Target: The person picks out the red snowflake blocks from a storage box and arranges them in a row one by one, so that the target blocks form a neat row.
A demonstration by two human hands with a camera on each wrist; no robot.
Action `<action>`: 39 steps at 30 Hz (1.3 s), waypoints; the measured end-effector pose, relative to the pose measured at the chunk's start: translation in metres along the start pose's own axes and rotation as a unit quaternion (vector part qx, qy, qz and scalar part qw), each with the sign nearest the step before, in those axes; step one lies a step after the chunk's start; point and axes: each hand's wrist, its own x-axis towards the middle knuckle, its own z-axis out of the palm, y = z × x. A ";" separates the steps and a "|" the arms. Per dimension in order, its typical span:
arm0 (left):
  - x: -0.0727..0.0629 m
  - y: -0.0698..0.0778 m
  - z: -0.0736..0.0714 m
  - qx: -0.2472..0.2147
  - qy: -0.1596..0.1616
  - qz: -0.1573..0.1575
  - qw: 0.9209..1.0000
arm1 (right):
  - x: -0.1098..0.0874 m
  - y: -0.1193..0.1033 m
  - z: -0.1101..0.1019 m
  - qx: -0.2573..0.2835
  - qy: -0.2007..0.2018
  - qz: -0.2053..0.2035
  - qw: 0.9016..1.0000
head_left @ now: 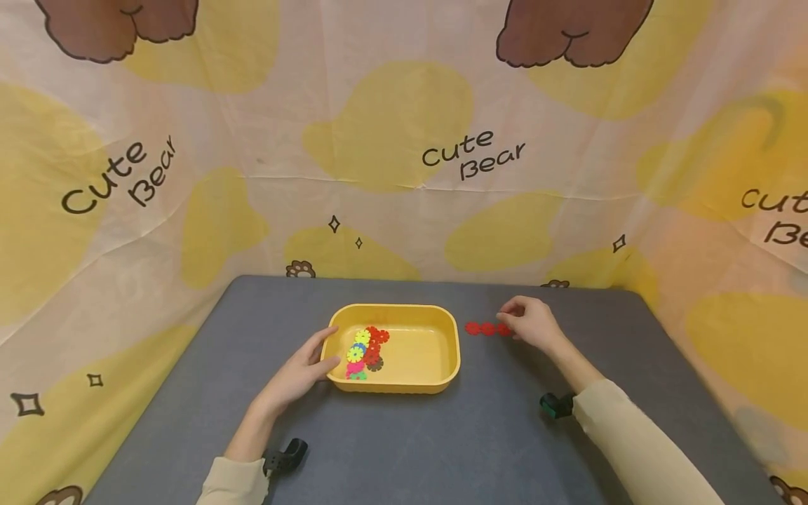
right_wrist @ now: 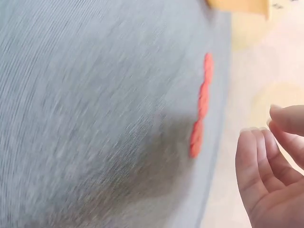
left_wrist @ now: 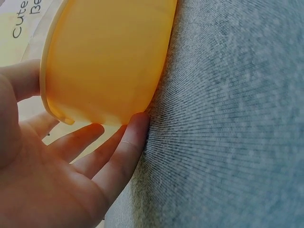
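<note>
Spread fingers of the left hand (head_left: 306, 368) grip the yellow tray (head_left: 410, 387), lower centre of the head view; the right hand's (head_left: 532, 324) thumb and forefinger nearly meet beside three red discs (head_left: 488, 329), right of centre.

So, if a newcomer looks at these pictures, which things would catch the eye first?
Probably the yellow tray near the middle of the grey table, with colourful discs in its left half and the left hand holding its left end. Next, perhaps, three red discs in a line right of the tray, with the right hand at the line's right end. Behind, the cloth printed "Cute Bear" stands out too.
</note>
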 end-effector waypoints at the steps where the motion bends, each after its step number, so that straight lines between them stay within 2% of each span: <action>1: 0.000 0.000 0.000 -0.002 -0.001 0.001 1.000 | -0.001 -0.004 0.001 0.004 0.002 -0.003 1.000; 7: -0.001 0.002 0.001 -0.001 -0.001 0.001 1.000 | -0.007 -0.022 0.010 0.023 0.001 -0.021 1.000; 15: 0.001 0.000 0.001 0.001 0.000 -0.001 1.000 | -0.006 -0.047 0.026 0.015 0.014 -0.052 0.998; 22: 0.001 -0.001 0.001 0.000 0.001 -0.002 1.000 | -0.008 -0.071 0.044 0.044 -0.005 -0.070 0.997; 25: 0.000 -0.001 0.000 0.003 0.002 -0.002 1.000 | -0.009 -0.080 0.051 0.040 -0.002 -0.078 0.996; 30: 0.000 0.000 0.000 0.006 0.002 -0.001 1.000 | -0.007 -0.088 0.064 0.041 0.000 -0.092 0.995; 39: 0.000 0.000 0.000 0.005 0.004 -0.001 1.000 | -0.007 -0.102 0.088 0.050 -0.020 -0.108 0.993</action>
